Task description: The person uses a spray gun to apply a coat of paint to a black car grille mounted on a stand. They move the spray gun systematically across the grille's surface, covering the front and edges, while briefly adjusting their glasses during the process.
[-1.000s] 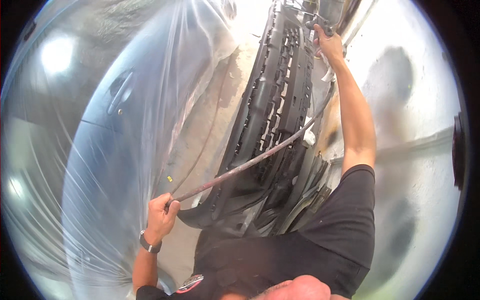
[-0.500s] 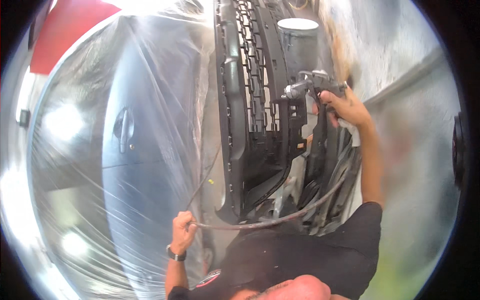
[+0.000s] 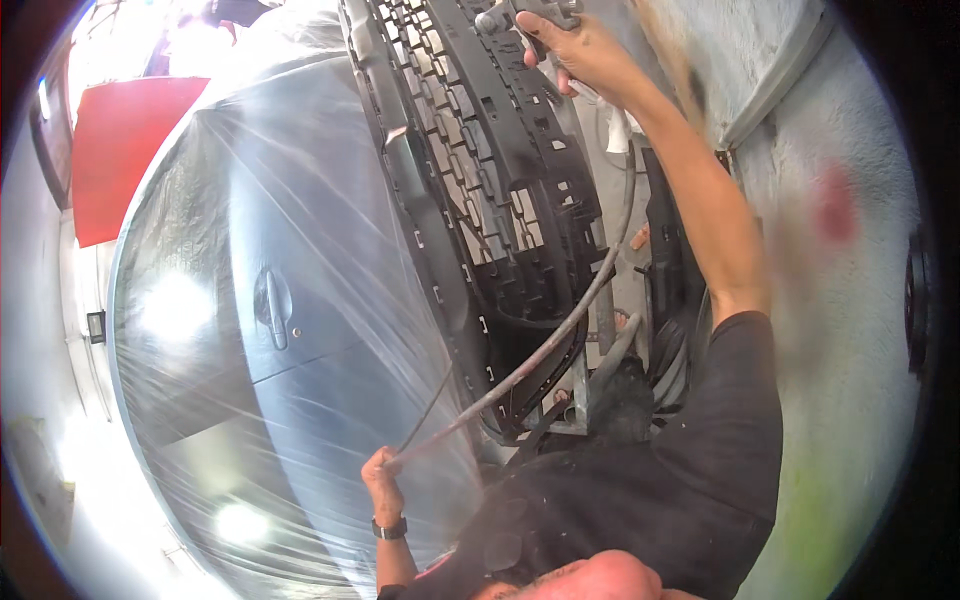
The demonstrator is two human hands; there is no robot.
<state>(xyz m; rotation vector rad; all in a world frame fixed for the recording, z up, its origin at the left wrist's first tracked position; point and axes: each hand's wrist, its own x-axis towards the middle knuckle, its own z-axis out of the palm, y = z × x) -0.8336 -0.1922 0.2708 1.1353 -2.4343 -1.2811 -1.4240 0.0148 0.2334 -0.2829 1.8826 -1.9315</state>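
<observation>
Head view: the fingers of the right hand (image 3: 580, 50) are wrapped tight round the grip of a metal spray gun (image 3: 525, 14), which sits at the top edge of the picture, against the upper end of the black plastic grille (image 3: 480, 190). Only part of the gun shows, so its nozzle cannot be made out for sure. A pale rag (image 3: 615, 125) seems to hang just below that wrist. The left hand (image 3: 380, 475), low and to the left of the grille's bottom end, is closed in a fist round a thin grey hose (image 3: 540, 345); a dark watch (image 3: 390, 528) rings that wrist. The hose runs up from the fist, crosses the lower part of the grille and bends toward the gun.

The grille is a matt, rigid moulding with a lattice of small rectangular openings, standing nearly on end. Left of the grille, a car door (image 3: 270, 330) with a handle lies under glossy, wrinkled clear plastic sheeting (image 3: 200, 200). Right of the grille rises a rough pale wall (image 3: 840, 300) with blotches of red and green.
</observation>
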